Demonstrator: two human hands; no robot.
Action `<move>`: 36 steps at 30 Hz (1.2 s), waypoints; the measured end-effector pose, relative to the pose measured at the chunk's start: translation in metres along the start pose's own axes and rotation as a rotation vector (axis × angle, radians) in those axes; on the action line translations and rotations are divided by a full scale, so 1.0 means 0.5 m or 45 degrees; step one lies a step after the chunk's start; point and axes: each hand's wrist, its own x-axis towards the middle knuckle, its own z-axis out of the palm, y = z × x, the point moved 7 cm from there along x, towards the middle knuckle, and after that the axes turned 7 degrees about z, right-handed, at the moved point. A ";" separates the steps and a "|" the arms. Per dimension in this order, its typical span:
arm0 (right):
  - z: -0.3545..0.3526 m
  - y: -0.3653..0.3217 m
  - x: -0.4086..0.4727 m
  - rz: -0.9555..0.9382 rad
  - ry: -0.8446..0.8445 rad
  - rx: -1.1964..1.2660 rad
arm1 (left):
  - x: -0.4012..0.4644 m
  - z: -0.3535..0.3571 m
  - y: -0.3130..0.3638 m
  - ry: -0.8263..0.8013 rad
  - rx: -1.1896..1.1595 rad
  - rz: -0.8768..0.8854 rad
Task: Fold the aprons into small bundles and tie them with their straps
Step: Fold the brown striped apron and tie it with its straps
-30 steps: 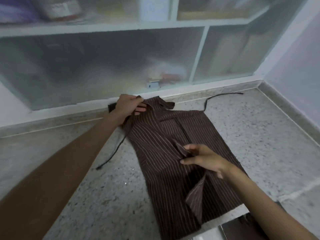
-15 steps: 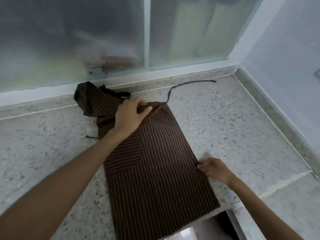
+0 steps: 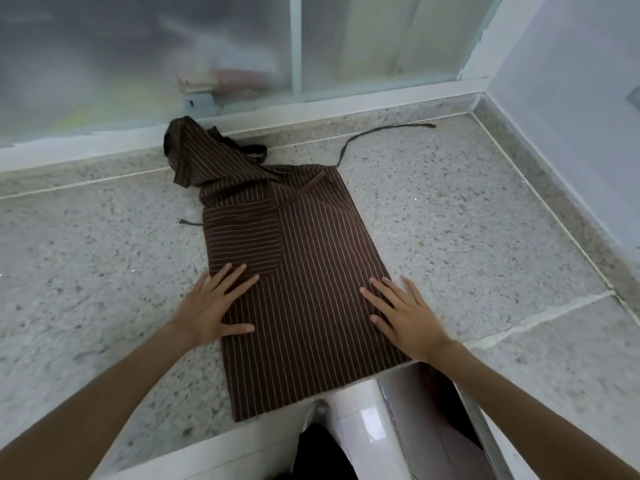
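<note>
Head view: looking down over both arms onto a speckled stone counter (image 3: 450, 237), with frosted sliding panels (image 3: 138, 57) along the back and a pale wall (image 3: 571, 98) closing the right corner.
Counter: grey-flecked and broad, with a pale seam running across its right side.
Apron: there it is, the brown pinstriped apron (image 3: 311, 271), folded into a long panel down the middle of the counter, its near end hanging just over the front edge.
Apron top: the bib end (image 3: 194, 150) is bunched up in a heap against the back ledge, up and left of the flat panel.
Left hand: the left hand (image 3: 214, 306) lies flat on the apron's left edge, fingers straight and spread, thumb out across the stripes, gripping nothing.
Right hand: the right hand (image 3: 405, 313) is pressed flat on the right side of the panel, fingers splayed and straight, nothing pinched.
Long strap: one thin strap (image 3: 381, 129) curls away from the apron's far right corner across the bare stone.
Short strap: a strap end (image 3: 188, 222) pokes out at the left, just beside the fold.
</note>
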 end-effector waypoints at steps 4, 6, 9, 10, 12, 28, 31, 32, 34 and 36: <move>-0.017 -0.082 -0.076 -0.113 0.034 0.039 | -0.091 0.029 0.002 -0.217 -0.036 0.003; -0.018 -0.131 -0.122 -0.199 0.023 0.114 | -0.154 0.036 0.013 -0.181 -0.128 0.055; -0.033 -0.181 -0.153 -0.267 -0.139 0.222 | -0.220 0.040 0.020 -0.206 -0.302 0.005; -0.040 -0.220 -0.157 -0.312 -0.175 0.209 | -0.259 0.042 0.015 -0.176 -0.337 -0.048; -0.058 -0.237 -0.115 -0.284 -0.159 0.226 | -0.251 0.023 -0.005 -0.041 -0.269 -0.148; -0.214 -0.236 0.280 0.081 -0.232 0.654 | -0.120 -0.156 -0.316 0.203 -0.710 -0.964; -0.220 -0.234 0.392 0.088 -0.209 0.537 | -0.056 -0.146 -0.396 0.309 -1.046 -1.171; -0.203 -0.241 0.415 0.047 -0.280 0.464 | -0.036 -0.137 -0.416 0.339 -1.167 -1.206; -0.171 -0.259 0.446 -0.038 -0.357 0.406 | -0.005 -0.132 -0.448 0.454 -1.333 -1.271; -0.161 -0.280 0.467 -0.129 -0.306 0.353 | 0.017 -0.139 -0.472 0.560 -1.365 -1.306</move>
